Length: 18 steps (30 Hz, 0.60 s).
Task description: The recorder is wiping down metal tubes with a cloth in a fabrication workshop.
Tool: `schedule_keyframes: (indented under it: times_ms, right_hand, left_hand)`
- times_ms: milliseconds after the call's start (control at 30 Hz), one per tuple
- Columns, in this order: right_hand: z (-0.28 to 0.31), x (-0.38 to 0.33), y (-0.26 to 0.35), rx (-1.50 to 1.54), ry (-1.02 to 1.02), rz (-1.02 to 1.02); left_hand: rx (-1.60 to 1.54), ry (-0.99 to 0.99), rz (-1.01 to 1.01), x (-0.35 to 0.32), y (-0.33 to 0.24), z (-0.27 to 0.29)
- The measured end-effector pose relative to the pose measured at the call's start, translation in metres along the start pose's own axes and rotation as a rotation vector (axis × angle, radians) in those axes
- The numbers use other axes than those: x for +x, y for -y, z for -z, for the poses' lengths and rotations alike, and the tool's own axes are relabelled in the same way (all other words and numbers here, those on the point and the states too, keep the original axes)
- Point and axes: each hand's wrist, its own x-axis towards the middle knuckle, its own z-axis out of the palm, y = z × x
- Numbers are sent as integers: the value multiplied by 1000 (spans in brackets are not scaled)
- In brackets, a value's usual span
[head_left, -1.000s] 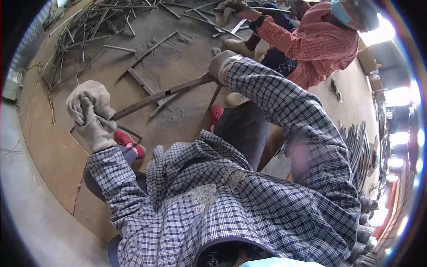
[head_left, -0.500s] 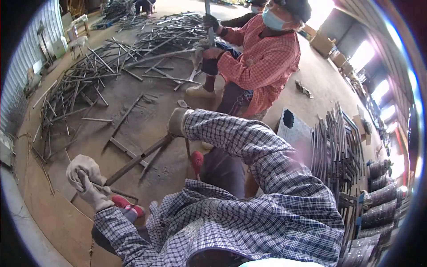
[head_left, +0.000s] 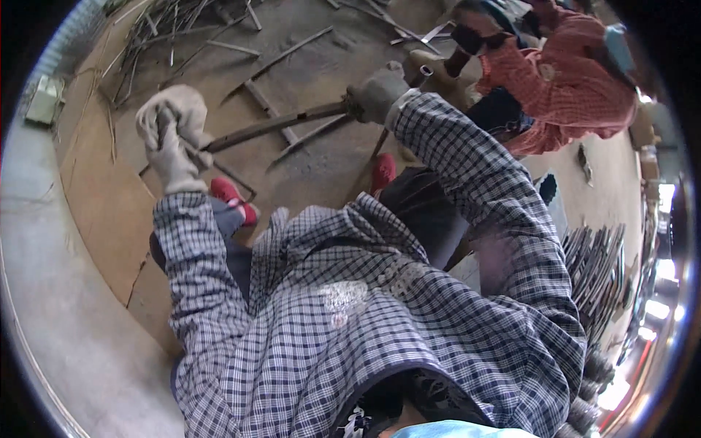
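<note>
The dark metal bar (head_left: 281, 124) is in the air between the two gloved hands, above the floor, and it runs from beside the left hand up to the right hand. The right hand (head_left: 380, 96) is folded around the far end of this bar. The left hand (head_left: 174, 166) is at the other end, where the bar meets the glove; pale cloth-like folds (head_left: 186, 109) hide its fingers, so I cannot tell how they are placed. As for progress, the bar is already off the floor but not yet laid down, and whether anything on it is finished, I cannot judge. Below the left hand, to its right, a thin dark rod (head_left: 235, 180) comes near a red shoe (head_left: 228, 193); I cannot tell if the rod is joined to the bar. Just beside the right hand, on its upper right, is a hollow tube end (head_left: 426, 71). Beyond the bar, between the hands, a flat strip (head_left: 261, 98) lies on the floor, and farther above the left hand are many loose bars (head_left: 175, 33), which seem to be unhandled. Well to the right of the right hand, a co-worker in a red checked shirt (head_left: 558, 77) bends down, and lower there, bent rods (head_left: 595, 274) stand in a bundle.
</note>
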Motion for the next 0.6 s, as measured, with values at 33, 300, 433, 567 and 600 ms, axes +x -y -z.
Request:
schedule_keyframes:
  times_ms: [33, 300, 433, 567, 600]
  right_hand:
    - [-4, 0, 2, 37, -92, 51]
    - [-6, 22, 51, 153, -245, 74]
    - [-18, 5, 22, 247, -354, 11]
    - [-14, -5, -8, 151, -170, -64]
    - [-119, 44, -89, 341, -21, -158]
  left_hand:
    - [1, 0, -15, 12, 14, 4]
    - [150, 55, -186, 16, 17, 5]
    - [104, -14, 9, -2, -6, 0]
    - [160, -1, -125, 16, 7, 37]
    - [123, 112, -133, 1, 0, -29]
